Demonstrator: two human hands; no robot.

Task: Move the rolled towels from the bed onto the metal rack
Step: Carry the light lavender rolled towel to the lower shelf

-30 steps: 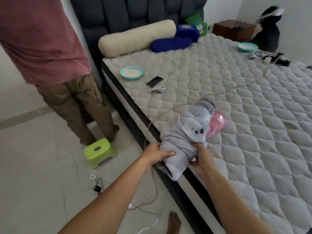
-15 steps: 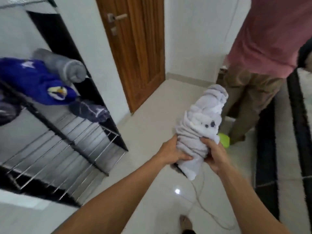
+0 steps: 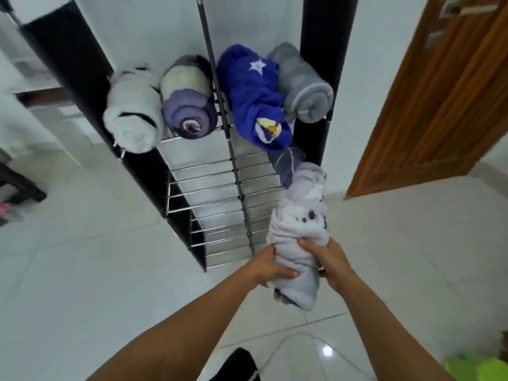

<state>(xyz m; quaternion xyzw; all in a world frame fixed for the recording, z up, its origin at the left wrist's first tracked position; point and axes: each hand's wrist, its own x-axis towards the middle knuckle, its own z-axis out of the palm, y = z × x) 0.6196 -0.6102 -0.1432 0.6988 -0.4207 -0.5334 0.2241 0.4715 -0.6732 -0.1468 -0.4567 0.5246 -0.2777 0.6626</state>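
Having turned from the bed, both hands, left hand (image 3: 270,266) and right hand (image 3: 328,264), are clenching the pale rolled towel (image 3: 298,232), now nearing the metal rack (image 3: 220,188) at frame centre.

No text, label, brand, number or sign is showing legibly anywhere in view. The blue towel (image 3: 254,92) on the rack (image 3: 220,188) is carrying only a pale star shape and a small bird-like figure, neither with any lettering. The pale towel (image 3: 298,229) is bearing dark dots like a printed face, again without letters. The door (image 3: 439,92) is showing plain wood grain and a metal handle plate with nothing written that can be made out.
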